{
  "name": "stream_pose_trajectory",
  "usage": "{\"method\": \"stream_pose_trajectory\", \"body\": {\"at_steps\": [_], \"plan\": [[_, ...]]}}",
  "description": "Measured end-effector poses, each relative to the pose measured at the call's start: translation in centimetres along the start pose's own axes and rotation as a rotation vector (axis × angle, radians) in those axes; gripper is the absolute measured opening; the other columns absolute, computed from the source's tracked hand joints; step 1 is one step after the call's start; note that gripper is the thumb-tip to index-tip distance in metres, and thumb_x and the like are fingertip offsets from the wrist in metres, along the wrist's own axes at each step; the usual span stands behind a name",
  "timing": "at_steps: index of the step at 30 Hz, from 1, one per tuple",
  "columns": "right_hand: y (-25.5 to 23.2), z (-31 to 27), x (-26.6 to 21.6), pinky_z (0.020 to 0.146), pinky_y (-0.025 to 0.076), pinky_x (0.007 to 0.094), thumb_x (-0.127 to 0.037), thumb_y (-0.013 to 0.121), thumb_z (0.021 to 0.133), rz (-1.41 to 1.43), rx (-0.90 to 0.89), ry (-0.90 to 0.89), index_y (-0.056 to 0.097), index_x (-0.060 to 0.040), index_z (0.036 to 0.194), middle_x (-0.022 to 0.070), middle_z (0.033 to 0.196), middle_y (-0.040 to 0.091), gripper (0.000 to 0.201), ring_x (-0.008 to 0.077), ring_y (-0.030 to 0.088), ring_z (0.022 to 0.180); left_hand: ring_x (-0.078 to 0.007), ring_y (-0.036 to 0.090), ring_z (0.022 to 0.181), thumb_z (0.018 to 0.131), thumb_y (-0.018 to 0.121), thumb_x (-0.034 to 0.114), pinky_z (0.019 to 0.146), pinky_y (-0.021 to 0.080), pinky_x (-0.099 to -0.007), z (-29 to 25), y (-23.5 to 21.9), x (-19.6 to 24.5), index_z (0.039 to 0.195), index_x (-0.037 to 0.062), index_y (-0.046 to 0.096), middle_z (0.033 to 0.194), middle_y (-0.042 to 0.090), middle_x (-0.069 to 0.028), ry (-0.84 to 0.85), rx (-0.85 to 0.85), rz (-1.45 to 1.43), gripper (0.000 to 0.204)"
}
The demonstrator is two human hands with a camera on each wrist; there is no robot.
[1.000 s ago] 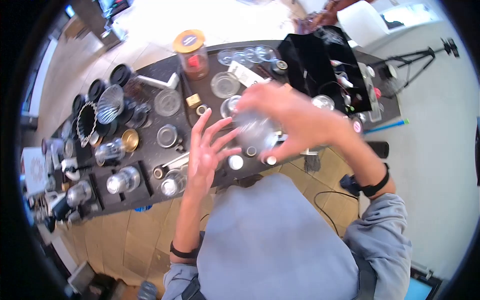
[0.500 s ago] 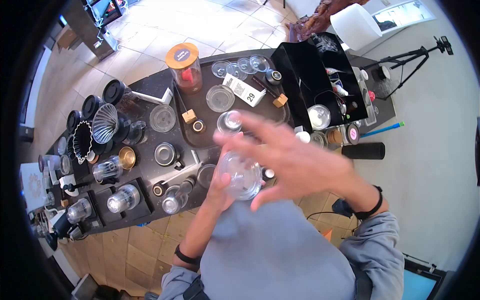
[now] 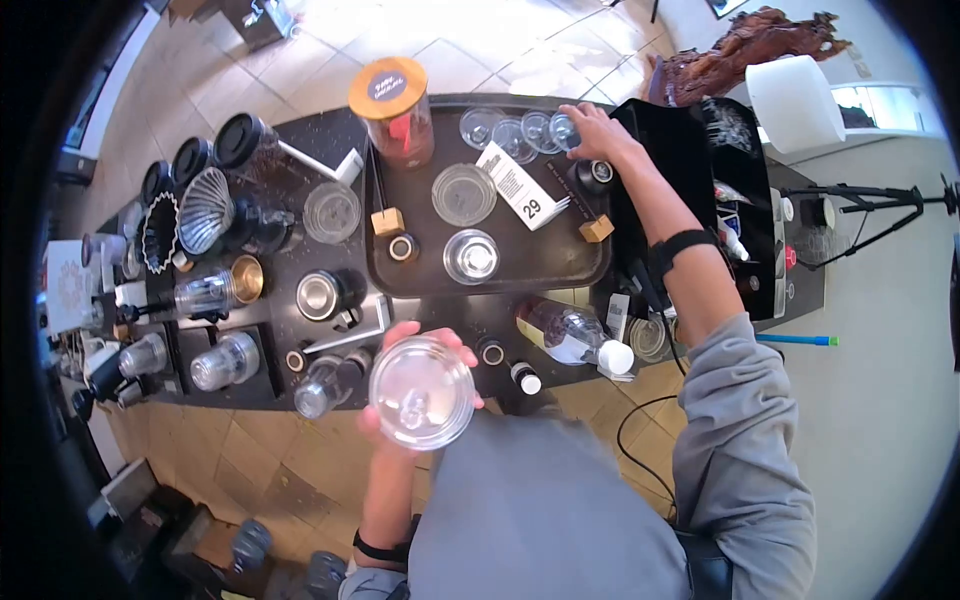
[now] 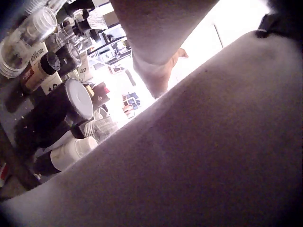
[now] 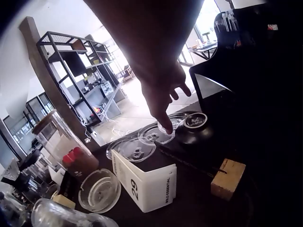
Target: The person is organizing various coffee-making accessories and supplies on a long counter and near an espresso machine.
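Observation:
Near my chest in the head view, my left hand (image 3: 372, 425) grips a transparent round cup (image 3: 422, 392) with its mouth facing up. Fingers wrap the cup's far side and the thumb shows at its left. In the left wrist view that hand (image 4: 158, 78) is seen from behind, with the cup hidden. Stretched out to the back right of the tray (image 3: 400, 284), my right hand (image 3: 597, 133) has its fingers spread over a transparent lid (image 3: 563, 130). One of its fingertips (image 5: 166, 126) is right at that lid. More such lids (image 5: 135, 150) lie beside it.
On the tray stand a second transparent cup (image 3: 470, 257), a card marked 29 (image 3: 520, 187) and a wooden-topped jar (image 3: 390, 110). A black box (image 3: 665, 165) borders it on the right. A white-capped bottle (image 3: 565, 332) lies at the front.
My right hand has left the cup near my left hand and reached away to the lids. My left hand has shifted left with the cup, which shows in full now.

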State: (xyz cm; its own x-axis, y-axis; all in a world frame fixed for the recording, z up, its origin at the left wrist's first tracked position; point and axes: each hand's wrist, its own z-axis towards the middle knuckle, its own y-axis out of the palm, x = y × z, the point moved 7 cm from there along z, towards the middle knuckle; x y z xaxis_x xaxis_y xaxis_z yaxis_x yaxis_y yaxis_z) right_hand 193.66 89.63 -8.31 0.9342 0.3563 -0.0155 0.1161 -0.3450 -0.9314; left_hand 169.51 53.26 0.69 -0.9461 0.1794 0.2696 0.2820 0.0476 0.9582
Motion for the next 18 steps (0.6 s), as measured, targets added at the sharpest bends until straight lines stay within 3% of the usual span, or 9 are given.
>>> {"method": "stream_pose_trajectory", "body": {"at_steps": [2, 6, 8, 18], "plan": [[1.1, 1.9, 1.0, 0.108, 0.039, 0.0489, -0.026, 0.086, 0.067, -0.018, 0.039, -0.037, 0.032, -0.0238, 0.150, 0.0157, 0.147, 0.040, 0.099, 0.0329, 0.038, 0.138, -0.0423, 0.049, 0.118, 0.074, 0.077, 0.054, 0.079, 0.059, -0.0579, -0.4, 0.4, 0.5, 0.147, 0.0123, 0.029, 0.132, 0.042, -0.0271, 0.106, -0.101, -0.012, 0.097], [1.4, 3.5, 1.4, 0.110, 0.036, 0.0514, -0.031, 0.088, 0.064, -0.066, -0.022, -0.065, 0.030, -0.0245, 0.152, 0.0147, 0.150, 0.038, 0.106, 0.0322, 0.035, 0.140, -0.0413, 0.048, 0.118, 0.074, 0.076, 0.059, 0.077, 0.060, -0.0553, -0.5, 0.5, 0.9, 0.148, 0.0140, 0.028, 0.131, 0.041, -0.0277, 0.194, -0.122, 0.023, 0.099], [1.9, 4.0, 1.6, 0.110, 0.036, 0.0518, -0.034, 0.088, 0.064, -0.086, -0.096, -0.069, 0.029, -0.0245, 0.152, 0.0145, 0.149, 0.040, 0.107, 0.0320, 0.035, 0.141, -0.0413, 0.048, 0.118, 0.073, 0.076, 0.060, 0.076, 0.060, -0.0545, -0.6, 0.4, 0.9, 0.148, 0.0145, 0.028, 0.130, 0.041, -0.0276, 0.206, -0.097, 0.033, 0.100], [2.2, 3.9, 1.5, 0.107, 0.039, 0.0533, -0.034, 0.082, 0.067, -0.009, -0.059, -0.067, 0.028, -0.0237, 0.152, 0.0195, 0.143, 0.044, 0.102, 0.0361, 0.041, 0.136, -0.0413, 0.049, 0.119, 0.076, 0.075, 0.057, 0.077, 0.060, -0.0551, 0.6, -0.1, 1.2, 0.148, 0.0117, 0.026, 0.132, 0.040, -0.0275, 0.210, -0.093, 0.048, 0.098]]}}
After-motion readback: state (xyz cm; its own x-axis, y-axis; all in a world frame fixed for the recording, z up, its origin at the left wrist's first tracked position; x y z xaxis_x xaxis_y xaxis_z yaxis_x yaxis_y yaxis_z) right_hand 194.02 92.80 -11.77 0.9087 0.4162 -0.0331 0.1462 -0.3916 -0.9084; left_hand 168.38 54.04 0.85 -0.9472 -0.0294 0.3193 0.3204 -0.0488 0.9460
